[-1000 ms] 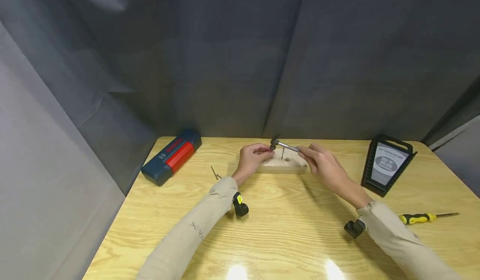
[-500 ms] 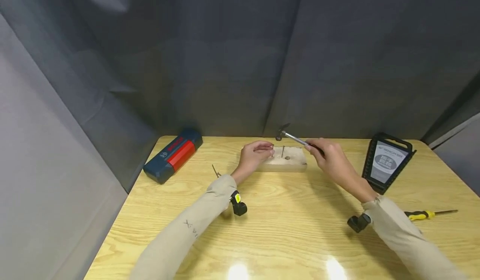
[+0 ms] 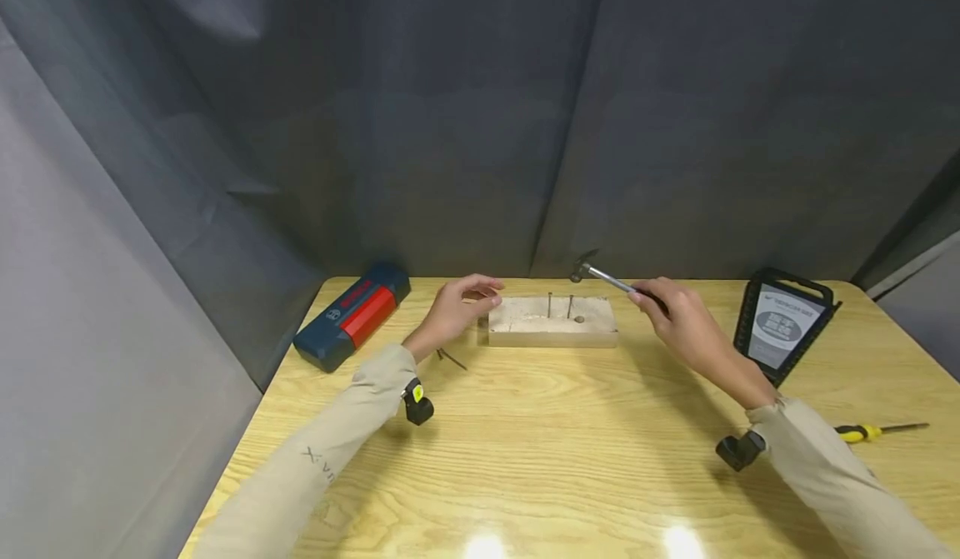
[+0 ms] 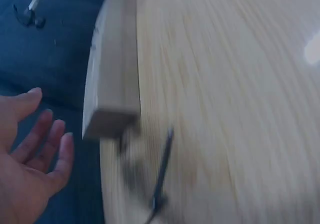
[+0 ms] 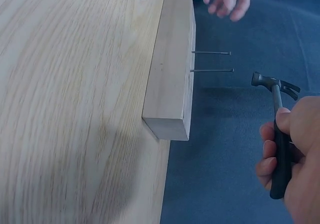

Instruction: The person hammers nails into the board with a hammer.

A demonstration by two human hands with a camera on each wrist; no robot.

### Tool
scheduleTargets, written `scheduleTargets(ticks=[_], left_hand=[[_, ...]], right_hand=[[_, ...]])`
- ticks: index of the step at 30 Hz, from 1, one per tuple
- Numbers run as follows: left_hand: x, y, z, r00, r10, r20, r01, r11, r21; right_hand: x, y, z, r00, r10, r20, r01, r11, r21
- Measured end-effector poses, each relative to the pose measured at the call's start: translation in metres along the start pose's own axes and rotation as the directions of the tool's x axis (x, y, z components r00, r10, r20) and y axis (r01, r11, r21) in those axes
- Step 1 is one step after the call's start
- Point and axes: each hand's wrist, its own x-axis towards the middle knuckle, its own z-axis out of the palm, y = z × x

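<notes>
A pale wooden block (image 3: 551,339) lies near the table's far edge. Two nails (image 5: 212,61) stand upright in its top, side by side and apart; a small round brown spot lies near them. My right hand (image 3: 686,326) grips a claw hammer (image 5: 281,159) by its black handle, the head raised up and right of the nails, touching neither. At the block's left end my left hand (image 3: 453,311) hovers with loosely bent, spread fingers and holds nothing, as the left wrist view confirms. Loose nails (image 4: 162,169) lie on the table below that hand, blurred in the left wrist view.
A blue and red case (image 3: 352,317) sits at the back left. Toward the right are a black rack with a white label (image 3: 783,326) and a yellow-black screwdriver (image 3: 862,433), partly behind the right sleeve. A dark curtain (image 3: 450,126) hangs behind the table (image 3: 525,434).
My left hand has let go of the left nail and moved left off the block; that nail stands by itself. The hammer has lifted from the nail and shifted right.
</notes>
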Motion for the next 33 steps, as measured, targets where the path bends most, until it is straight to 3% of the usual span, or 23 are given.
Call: scheduleTargets(ticks=[3, 7, 10, 12, 14, 16, 19, 22, 26, 30, 33], left_hand=[[-0.007, -0.007, -0.017, 0.998, -0.034, 0.061, 0.026, 0.99, 0.139], [-0.019, -0.01, -0.034, 0.983, -0.128, 0.13, 0.08, 0.942, 0.325], [-0.027, -0.012, -0.042, 0.98, -0.187, 0.067, 0.143, 0.898, 0.415], [-0.032, -0.015, -0.046, 0.982, -0.19, 0.014, 0.164, 0.878, 0.449], [-0.037, -0.02, -0.048, 0.989, -0.145, 0.011, 0.121, 0.863, 0.491], [-0.042, -0.025, -0.049, 0.994, -0.082, 0.077, 0.026, 0.836, 0.547], [-0.049, -0.028, -0.051, 0.976, 0.01, 0.217, -0.149, 0.759, 0.634], [-0.053, -0.027, -0.053, 0.952, 0.01, 0.307, -0.232, 0.678, 0.698], [-0.053, -0.023, -0.056, 0.93, -0.023, 0.367, -0.277, 0.614, 0.739], [-0.047, -0.019, -0.06, 0.9, 0.003, 0.435, -0.354, 0.588, 0.727], [-0.042, -0.016, -0.063, 0.884, -0.028, 0.467, -0.362, 0.59, 0.721]], right_hand=[[-0.001, -0.001, 0.001, 1.0, 0.007, -0.002, -0.007, 1.0, -0.004], [-0.001, 0.0, 0.001, 1.0, -0.001, 0.004, 0.001, 1.0, -0.006], [-0.002, 0.001, 0.002, 1.0, 0.002, 0.001, -0.002, 1.0, -0.003], [-0.002, 0.002, 0.002, 1.0, 0.002, -0.007, -0.002, 1.0, -0.006], [-0.003, 0.005, 0.003, 1.0, 0.003, -0.011, -0.003, 1.0, -0.012], [-0.002, 0.006, 0.003, 1.0, 0.007, -0.008, -0.007, 1.0, -0.018], [-0.002, 0.008, 0.001, 1.0, 0.01, -0.002, -0.01, 1.0, -0.022], [-0.001, 0.007, -0.001, 1.0, 0.007, -0.007, -0.008, 0.999, -0.033], [-0.001, 0.009, 0.002, 1.0, -0.024, -0.007, 0.023, 0.999, -0.041], [0.0, 0.008, 0.008, 0.999, -0.036, -0.005, 0.036, 0.999, -0.038], [0.001, 0.006, 0.01, 0.999, -0.038, -0.011, 0.038, 0.999, -0.038]])
